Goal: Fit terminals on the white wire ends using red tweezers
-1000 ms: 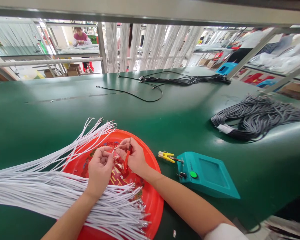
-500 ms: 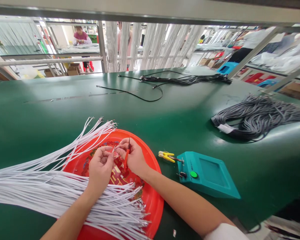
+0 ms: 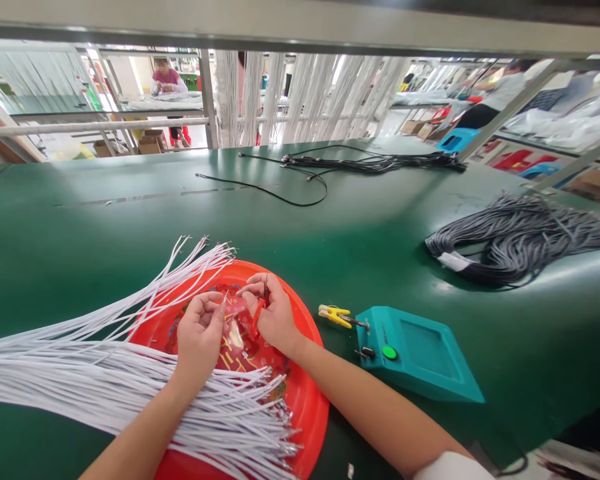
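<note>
Both my hands work above a round red tray [image 3: 307,400] on the green bench. My left hand [image 3: 199,335] is closed in a pinch on the end of a thin white wire. My right hand [image 3: 274,315] is closed around small red-handled scissors [image 3: 255,319], whose tip points up beside the left fingertips. A large bundle of white wires [image 3: 80,380] fans across the tray from the left, bare metal ends lying on the tray's near side.
A teal box [image 3: 420,357] with a green button sits right of the tray, a yellow clip [image 3: 334,314] at its left edge. Coiled grey cables [image 3: 520,237] lie at right, black cables [image 3: 370,161] at the back. White wires hang from a rack; other people work beyond.
My hands have drawn slightly apart over the tray and the scissors tilted a little; the view shifted slightly. Nothing else moved.
</note>
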Motion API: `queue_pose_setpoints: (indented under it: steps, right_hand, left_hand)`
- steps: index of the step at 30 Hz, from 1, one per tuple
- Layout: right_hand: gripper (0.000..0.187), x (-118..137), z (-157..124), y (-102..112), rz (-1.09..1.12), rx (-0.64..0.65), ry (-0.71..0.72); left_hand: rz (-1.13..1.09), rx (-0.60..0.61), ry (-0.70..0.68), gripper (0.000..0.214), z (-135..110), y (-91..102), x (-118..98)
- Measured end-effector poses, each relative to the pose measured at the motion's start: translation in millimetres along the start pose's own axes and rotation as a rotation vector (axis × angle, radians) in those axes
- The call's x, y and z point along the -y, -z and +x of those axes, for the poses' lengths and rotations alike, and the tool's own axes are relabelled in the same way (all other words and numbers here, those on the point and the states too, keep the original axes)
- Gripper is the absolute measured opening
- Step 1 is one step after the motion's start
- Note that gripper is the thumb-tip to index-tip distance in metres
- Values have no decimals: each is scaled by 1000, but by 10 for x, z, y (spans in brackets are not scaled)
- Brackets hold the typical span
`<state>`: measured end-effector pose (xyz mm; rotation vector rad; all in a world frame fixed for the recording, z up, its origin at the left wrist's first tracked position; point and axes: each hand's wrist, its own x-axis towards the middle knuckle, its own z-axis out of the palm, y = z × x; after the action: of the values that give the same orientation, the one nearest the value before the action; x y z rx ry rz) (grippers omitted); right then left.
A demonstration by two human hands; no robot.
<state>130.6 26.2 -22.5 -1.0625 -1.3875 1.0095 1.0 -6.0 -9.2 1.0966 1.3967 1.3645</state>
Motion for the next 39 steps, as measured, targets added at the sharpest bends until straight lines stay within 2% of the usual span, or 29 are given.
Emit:
queue_pose_setpoints:
  steps: [4, 8, 11, 14, 17, 19, 24, 27, 30, 32, 35, 37, 39]
  right_hand:
    - [16, 15, 3, 1, 77, 68, -7]
    - [12, 18, -9, -1, 15, 47, 15]
    - [12, 11, 15, -15, 82, 55, -57]
    - [14, 0, 56, -24, 171, 7, -142]
    - [15, 2, 61, -22, 173, -64, -166]
    - [12, 15, 28, -20, 125, -46, -119]
    - [10, 22, -76, -12, -149, 69, 124]
    - [15, -12, -81, 5, -293, 83, 228]
    - [18, -18, -66, 19, -382, 112, 267]
    - [16, 9, -55, 18, -372, 117, 239]
    - [7, 64, -26, 6, -236, 101, 103]
    - [9, 83, 6, 1, -55, 132, -32]
    - [21, 77, 44, 8, 192, 206, -219]
  left_hand:
    - [-5, 24, 59, 30, -8, -11, -12]
    - [76, 44, 105, 28, 1, -19, -45]
    - [104, 75, 104, 24, 17, -16, -63]
    - [75, 84, 132, 25, 27, -14, -74]
    - [44, 46, 160, 29, 29, -20, -98]
    - [29, 16, 159, 30, 29, -26, -118]
    - [53, 7, 115, 23, 25, -20, -93]
    - [156, 32, 41, 21, 16, 4, -14]
    - [299, 44, -41, 20, 6, 29, 47]
    - [393, 41, -107, 19, 2, 41, 59]
    - [506, 25, -215, 18, 2, 54, 50]
    - [537, 24, -271, 19, 3, 62, 45]
    - [527, 29, -299, 19, 2, 69, 55]
